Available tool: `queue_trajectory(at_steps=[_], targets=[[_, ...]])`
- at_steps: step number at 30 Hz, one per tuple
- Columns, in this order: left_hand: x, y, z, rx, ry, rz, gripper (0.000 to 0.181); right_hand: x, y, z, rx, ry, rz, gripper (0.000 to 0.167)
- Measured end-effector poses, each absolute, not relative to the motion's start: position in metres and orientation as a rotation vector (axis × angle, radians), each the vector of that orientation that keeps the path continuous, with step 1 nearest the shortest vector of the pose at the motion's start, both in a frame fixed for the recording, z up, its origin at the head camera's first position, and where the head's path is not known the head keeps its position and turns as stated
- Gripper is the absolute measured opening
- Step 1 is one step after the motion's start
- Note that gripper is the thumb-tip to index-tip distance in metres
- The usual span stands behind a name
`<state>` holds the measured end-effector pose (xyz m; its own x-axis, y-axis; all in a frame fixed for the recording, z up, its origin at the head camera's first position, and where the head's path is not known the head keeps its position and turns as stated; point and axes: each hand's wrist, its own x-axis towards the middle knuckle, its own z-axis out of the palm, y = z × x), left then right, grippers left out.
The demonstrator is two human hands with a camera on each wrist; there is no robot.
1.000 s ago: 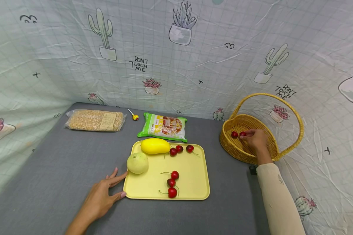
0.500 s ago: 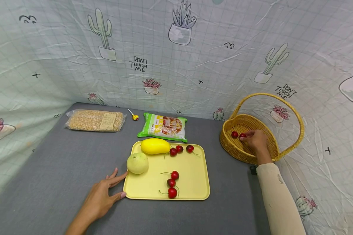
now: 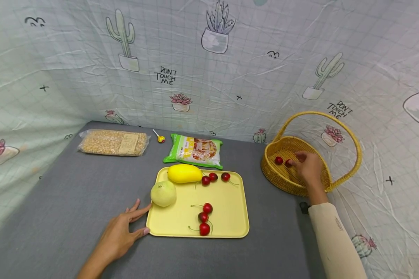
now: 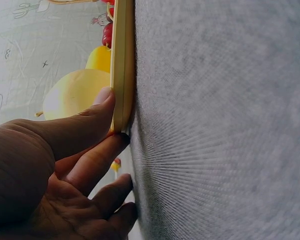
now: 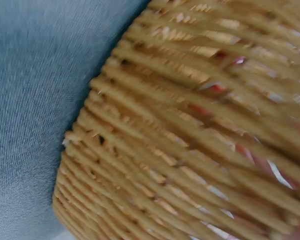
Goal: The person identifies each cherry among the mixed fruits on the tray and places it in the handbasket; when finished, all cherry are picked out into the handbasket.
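Note:
My right hand [image 3: 309, 166] is inside the yellow wicker basket [image 3: 277, 180], fingers parted, its thumb beside a dark red cherry [image 3: 288, 163] on the basket floor. Another cherry [image 3: 278, 160] lies just left of it. In the right wrist view the woven basket wall [image 5: 155, 130] hides the fingers. My left hand [image 3: 120, 234] rests at the left side of the yellow tray [image 3: 227, 217], thumb and forefinger extended against its edge. The left wrist view has the thumb [image 4: 85, 125] touching the tray's rim. On the tray are a pale green round fruit [image 3: 163, 193], a yellow mango [image 3: 184, 173] and several cherries [image 3: 204, 229].
Behind the tray lies a green-and-white food packet [image 3: 197, 151]. Further left are a lollipop [image 3: 160, 138] and a clear bag of pale grains [image 3: 108, 142]. The basket's tall handle [image 3: 357, 151] arches over its right side. A printed cloth [image 3: 209, 85] encloses the table's back and sides.
My right hand has let go of the cherry and drawn slightly to the right, leaving it on the basket floor. The left hand stays at the tray's edge.

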<state>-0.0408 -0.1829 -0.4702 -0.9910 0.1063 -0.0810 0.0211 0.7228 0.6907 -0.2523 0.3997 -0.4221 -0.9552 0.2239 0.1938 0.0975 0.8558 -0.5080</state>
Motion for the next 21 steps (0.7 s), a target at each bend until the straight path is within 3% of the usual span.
queue_trajectory(at_steps=[21], targets=[[-0.041, -0.182, -0.469, 0.111, 2.813, 1.122, 0.074, -0.210, 0.336, -0.388, -0.032, -2.352, 0.838, 0.034]])
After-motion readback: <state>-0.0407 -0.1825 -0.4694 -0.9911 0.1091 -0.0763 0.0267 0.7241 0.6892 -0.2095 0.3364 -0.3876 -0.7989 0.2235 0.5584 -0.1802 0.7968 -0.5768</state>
